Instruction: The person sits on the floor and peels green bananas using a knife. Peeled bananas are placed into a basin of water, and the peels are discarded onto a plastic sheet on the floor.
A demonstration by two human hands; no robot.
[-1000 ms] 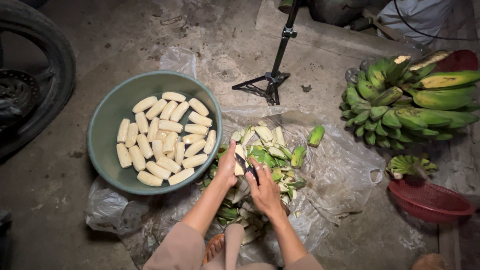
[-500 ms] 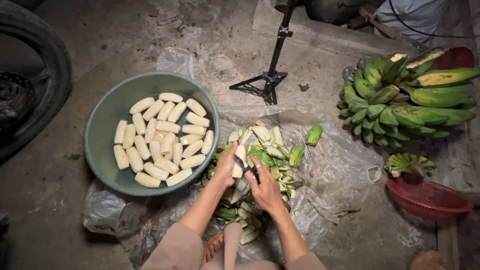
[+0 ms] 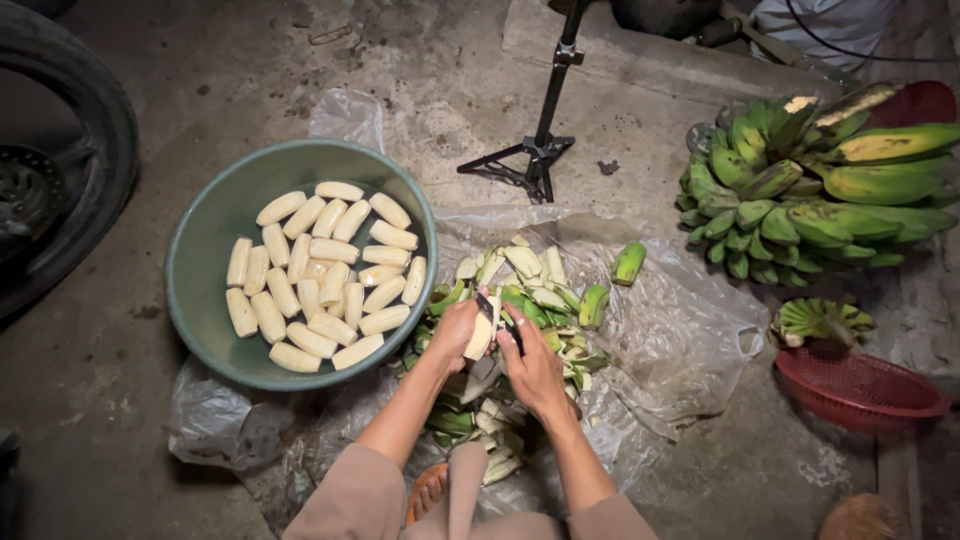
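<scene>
Pale, half-peeled banana [image 3: 480, 337] sits upright in the left hand [image 3: 455, 335], held low over the heap of green peel strips [image 3: 520, 300] on the crumpled clear plastic sheet [image 3: 690, 330]. It is just right of the round grey-green plastic basin [image 3: 200, 250], whose floor is covered with cream-coloured peeled bananas [image 3: 320, 275].

The main risk, as I judge it, is the dark-bladed small knife [image 3: 488, 310]: its edge lies against the fruit very near the left thumb, so a slip on wet, sappy skin could carry the blade into the fingers. A cut that runs too deep would also take flesh off with the peel. The slick plastic underfoot and the loose peelings could let a dropped fruit slide onto the bare concrete floor [image 3: 120, 430].

The left hand is closed around the lower part of the banana, fingers wrapped and thumb along its side, grasping it firmly. The right hand [image 3: 535, 365] is clenched on the knife's handle, with the forefinger stretched towards the blade; the handle itself is mostly hidden in the fist.

Off to the right, well apart, lie a large bunch of unpeeled green bananas [image 3: 800, 210] and a shallow red mesh basket [image 3: 860, 385]. A black tripod stand [image 3: 540, 150] rises beyond the sheet.
</scene>
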